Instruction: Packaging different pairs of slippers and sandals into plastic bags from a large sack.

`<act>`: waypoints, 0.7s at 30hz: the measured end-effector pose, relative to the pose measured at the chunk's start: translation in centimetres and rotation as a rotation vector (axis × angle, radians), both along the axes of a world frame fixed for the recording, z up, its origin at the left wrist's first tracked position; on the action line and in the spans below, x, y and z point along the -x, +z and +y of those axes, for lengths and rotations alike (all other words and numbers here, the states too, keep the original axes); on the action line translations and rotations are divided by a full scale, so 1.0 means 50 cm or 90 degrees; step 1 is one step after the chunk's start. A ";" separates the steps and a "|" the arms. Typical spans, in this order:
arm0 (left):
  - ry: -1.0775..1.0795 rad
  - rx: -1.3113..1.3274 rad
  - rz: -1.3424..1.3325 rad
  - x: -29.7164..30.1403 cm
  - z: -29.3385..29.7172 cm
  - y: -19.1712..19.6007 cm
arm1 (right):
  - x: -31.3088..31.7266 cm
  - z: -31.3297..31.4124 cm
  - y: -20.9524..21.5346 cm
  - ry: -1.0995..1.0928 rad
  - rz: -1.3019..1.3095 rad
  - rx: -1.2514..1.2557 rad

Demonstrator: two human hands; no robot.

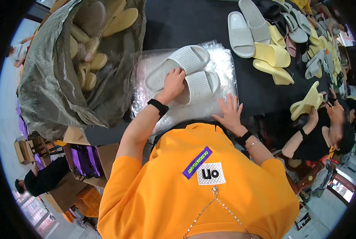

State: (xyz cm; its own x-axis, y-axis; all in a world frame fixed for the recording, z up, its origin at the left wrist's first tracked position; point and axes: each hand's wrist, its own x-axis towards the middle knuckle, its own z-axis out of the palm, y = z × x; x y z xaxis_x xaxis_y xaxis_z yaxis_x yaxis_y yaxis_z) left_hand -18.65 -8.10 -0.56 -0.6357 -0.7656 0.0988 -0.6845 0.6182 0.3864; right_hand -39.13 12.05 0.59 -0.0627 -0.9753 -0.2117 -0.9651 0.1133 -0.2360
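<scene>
A pair of light grey slide sandals lies side by side on a stack of clear plastic bags [144, 65], toes and straps toward the right. My left hand [174, 84] is closed over the pair where the far slide sandal [188, 59] meets the near slide sandal [201, 85]. Its fingers curl down between them, and the thumb is hidden. My right hand [230, 114] lies with fingers spread at the bags' near right edge, holding nothing.
At the left, a grey-green woven sack [46, 75] holds several yellow and beige sandals. Grey and yellow slides [271, 53] pile up on the black table [174, 24] at the right. A co-worker [321, 131] at the right handles a yellow slide [306, 101]. Open cartons [108, 157] stand below left.
</scene>
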 end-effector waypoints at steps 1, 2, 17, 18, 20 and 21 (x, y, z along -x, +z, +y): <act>-0.005 -0.008 0.012 -0.001 -0.001 -0.001 | 0.008 0.009 -0.018 -0.002 -0.020 0.017; -0.008 -0.015 0.025 -0.004 0.002 -0.002 | 0.018 0.020 -0.034 -0.003 -0.040 0.034; 0.115 -0.225 0.369 -0.174 0.021 0.096 | 0.024 0.030 -0.025 0.050 -0.029 0.085; 0.166 -0.249 0.401 -0.217 -0.001 0.109 | 0.016 0.027 -0.018 0.067 -0.015 0.097; 0.209 0.104 0.248 -0.311 -0.071 0.140 | 0.011 0.022 -0.017 0.090 -0.037 0.093; 0.300 0.137 0.268 -0.357 -0.098 0.157 | 0.009 0.017 -0.017 0.102 -0.049 0.092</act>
